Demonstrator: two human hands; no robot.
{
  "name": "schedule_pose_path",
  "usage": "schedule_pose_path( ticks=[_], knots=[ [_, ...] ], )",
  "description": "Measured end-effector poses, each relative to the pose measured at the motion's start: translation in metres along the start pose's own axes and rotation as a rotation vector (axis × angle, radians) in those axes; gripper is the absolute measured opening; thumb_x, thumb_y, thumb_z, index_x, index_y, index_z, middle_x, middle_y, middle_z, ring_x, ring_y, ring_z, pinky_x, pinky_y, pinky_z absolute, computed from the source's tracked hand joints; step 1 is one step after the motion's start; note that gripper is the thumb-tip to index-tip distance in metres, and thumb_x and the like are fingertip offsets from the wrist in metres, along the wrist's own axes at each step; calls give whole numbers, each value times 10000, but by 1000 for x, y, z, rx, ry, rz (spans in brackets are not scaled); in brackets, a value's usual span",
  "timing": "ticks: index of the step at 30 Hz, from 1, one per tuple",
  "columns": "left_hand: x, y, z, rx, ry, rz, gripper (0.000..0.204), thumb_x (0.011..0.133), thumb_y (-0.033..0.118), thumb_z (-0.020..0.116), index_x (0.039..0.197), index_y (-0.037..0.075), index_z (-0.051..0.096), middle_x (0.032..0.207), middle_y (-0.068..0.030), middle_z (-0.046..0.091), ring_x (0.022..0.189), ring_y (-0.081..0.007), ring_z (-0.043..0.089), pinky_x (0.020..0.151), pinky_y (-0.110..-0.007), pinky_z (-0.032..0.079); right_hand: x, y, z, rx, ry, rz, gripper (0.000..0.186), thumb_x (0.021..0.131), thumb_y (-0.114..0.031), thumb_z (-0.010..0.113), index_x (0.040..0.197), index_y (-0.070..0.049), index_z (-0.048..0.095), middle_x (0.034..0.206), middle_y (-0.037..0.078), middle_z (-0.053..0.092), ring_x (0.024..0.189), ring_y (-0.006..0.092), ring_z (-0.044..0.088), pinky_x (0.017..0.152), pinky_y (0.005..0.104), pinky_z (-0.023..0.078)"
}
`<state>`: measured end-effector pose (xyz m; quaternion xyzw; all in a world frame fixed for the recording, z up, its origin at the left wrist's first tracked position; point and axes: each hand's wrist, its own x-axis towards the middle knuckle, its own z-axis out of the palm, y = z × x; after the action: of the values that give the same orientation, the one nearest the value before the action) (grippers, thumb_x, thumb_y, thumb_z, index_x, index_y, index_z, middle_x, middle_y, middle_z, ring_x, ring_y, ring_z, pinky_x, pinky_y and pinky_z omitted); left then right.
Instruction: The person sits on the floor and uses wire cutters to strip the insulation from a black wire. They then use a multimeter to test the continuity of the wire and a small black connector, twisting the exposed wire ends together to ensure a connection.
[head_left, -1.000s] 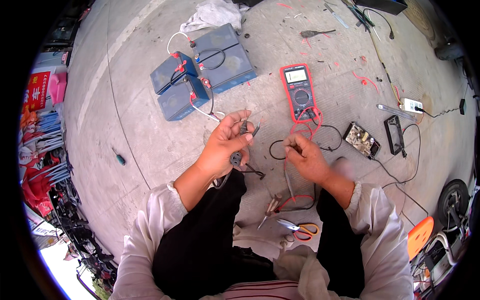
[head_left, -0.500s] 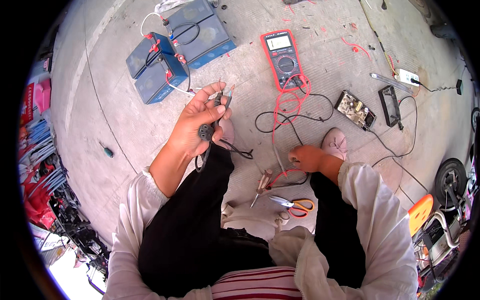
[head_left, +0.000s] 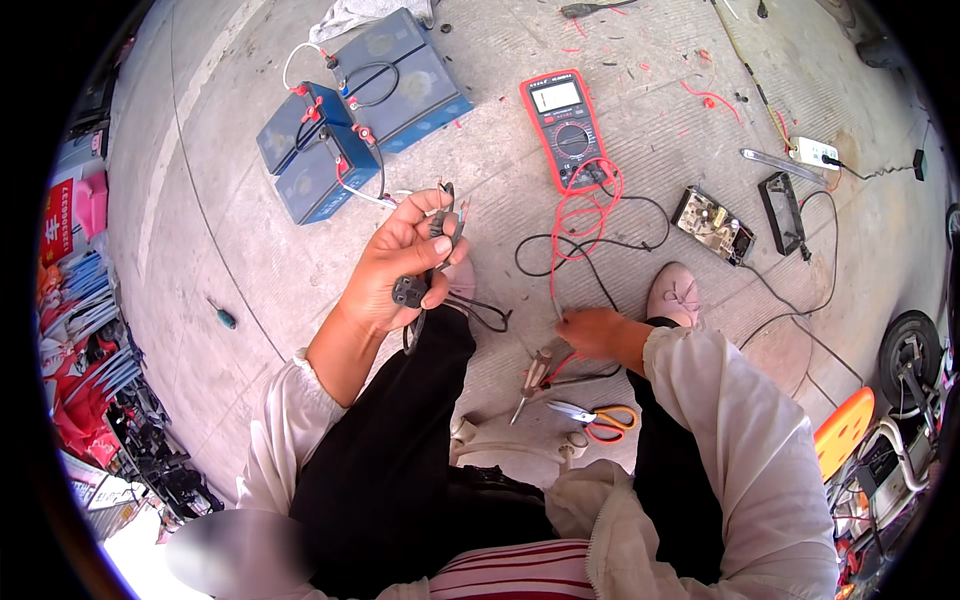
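Observation:
My left hand is closed round a black power cord, its connector showing by the palm. Bare-ended wires stick up from the fingers, and a black loop of cord hangs below. Low between my knees, my right hand has its fingers together at a red test probe, whose upper end shows beside the fingertips; the rest is hidden. The probe's red lead runs up to a red-framed multimeter lying face up on the floor. A screwdriver and orange-handled scissors lie just below my right hand.
Blue-sided batteries joined by cables stand at the upper left. An opened charger circuit, its black case half and a white power strip lie to the right. A green-handled tool is on the left floor. Wire scraps are scattered farther off.
My right hand has moved slightly left and down onto the test probe, which lay uncovered before. My left hand keeps its hold on the cord. The whole view has shifted slightly.

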<state>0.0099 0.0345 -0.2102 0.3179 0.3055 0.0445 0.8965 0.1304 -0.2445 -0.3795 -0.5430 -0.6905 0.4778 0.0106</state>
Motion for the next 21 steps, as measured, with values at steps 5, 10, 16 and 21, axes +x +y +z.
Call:
schedule_pose_path(
  ticks=[5,10,16,21],
  knots=[
    [-1,1,-4,6,35,5,416,876,-16,607,1257,89,476,980,-85,553,820,-174,529,347,-188,404,-4,7,-8,21,-41,109,239,802,-163,622,1009,-44,630,1001,179,627,938,371,644,770,467,535],
    [-1,2,-5,11,53,14,407,880,-4,606,1253,93,475,977,-64,543,837,-164,528,358,-182,369,-18,23,-14,133,51,105,200,793,-141,606,976,-61,618,991,163,629,936,364,643,762,466,532],
    [0,2,-5,18,67,16,422,877,-3,608,1262,85,461,982,-73,541,848,-166,535,361,-183,373,-24,25,-9,-185,122,3,156,821,-150,574,963,-91,596,1004,118,606,938,315,639,762,435,525],
    [1,3,-4,13,53,-4,430,881,-6,614,1272,83,459,1015,-66,541,862,-165,557,378,-200,414,-13,19,-22,-399,239,-155,186,844,-184,565,1015,-115,589,1045,95,569,965,266,617,798,370,503]
  ],
)
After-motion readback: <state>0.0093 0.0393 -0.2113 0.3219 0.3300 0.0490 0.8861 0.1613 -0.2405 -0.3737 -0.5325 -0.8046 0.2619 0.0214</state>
